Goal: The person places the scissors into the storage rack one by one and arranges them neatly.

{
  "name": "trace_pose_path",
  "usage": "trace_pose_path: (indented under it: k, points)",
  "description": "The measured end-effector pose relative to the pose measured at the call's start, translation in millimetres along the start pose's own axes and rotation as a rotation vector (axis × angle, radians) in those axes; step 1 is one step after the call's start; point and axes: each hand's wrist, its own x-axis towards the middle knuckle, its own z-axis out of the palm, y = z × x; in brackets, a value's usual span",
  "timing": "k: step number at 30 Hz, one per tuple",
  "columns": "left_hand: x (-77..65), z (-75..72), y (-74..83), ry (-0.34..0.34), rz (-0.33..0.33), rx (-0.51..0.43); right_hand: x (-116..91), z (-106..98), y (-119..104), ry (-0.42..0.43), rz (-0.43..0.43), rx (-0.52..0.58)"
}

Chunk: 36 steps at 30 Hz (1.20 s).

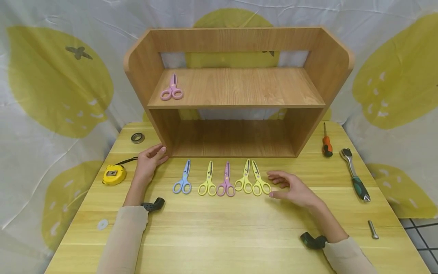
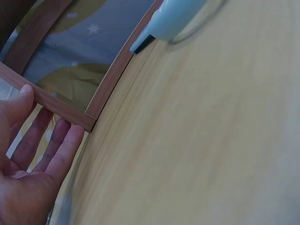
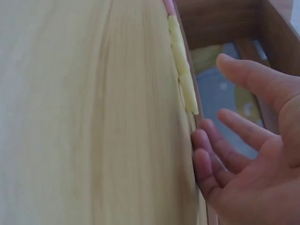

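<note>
My left hand (image 1: 148,163) touches the lower left corner of a wooden shelf unit (image 1: 236,106); in the left wrist view its fingers (image 2: 61,154) lie fairly straight along the side panel. My right hand (image 1: 291,187) hovers with spread, loosely bent fingers just right of the scissors, holding nothing. In a row before the shelf lie blue scissors (image 1: 185,178), yellow scissors (image 1: 210,179), pink scissors (image 1: 227,179), and two more yellow pairs, one (image 1: 246,177) beside the rightmost scissors (image 1: 258,177). Another pair, pink scissors (image 1: 173,85), rests on the upper board's left end.
Left of the shelf are a black ring-shaped bearing (image 1: 137,137), a yellow tape measure (image 1: 114,174) and a pale washer (image 1: 102,224). To the right lie an orange-handled screwdriver (image 1: 326,142), a ratchet wrench (image 1: 356,175) and a bolt (image 1: 373,230). A lemon-print cloth (image 1: 61,83) hangs behind.
</note>
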Motion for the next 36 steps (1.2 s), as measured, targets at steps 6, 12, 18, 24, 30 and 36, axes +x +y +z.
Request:
trace_pose_path:
  k: [6,12,18,24,30,36]
  points:
    - [0.6,0.9,-0.9,0.004,0.000,-0.007,3.8,4.5,8.7,0.007,-0.004,-0.022]
    - [-1.3,1.9,2.5,0.001,-0.013,-0.004,6.8,8.2,11.8,0.023,0.005,-0.046]
    - [-0.7,1.6,1.0,0.006,-0.006,0.001,9.7,13.3,11.4,0.060,-0.001,-0.157]
    - [-0.1,1.0,0.5,0.014,-0.007,0.003,11.3,15.4,6.5,0.069,0.019,-0.186]
    - [0.2,3.0,1.0,0.014,-0.008,0.008,10.2,13.3,1.8,0.079,0.047,-0.165]
    - [-2.1,3.6,2.4,0.020,-0.022,-0.005,8.1,9.1,-5.2,0.045,0.077,-0.121]
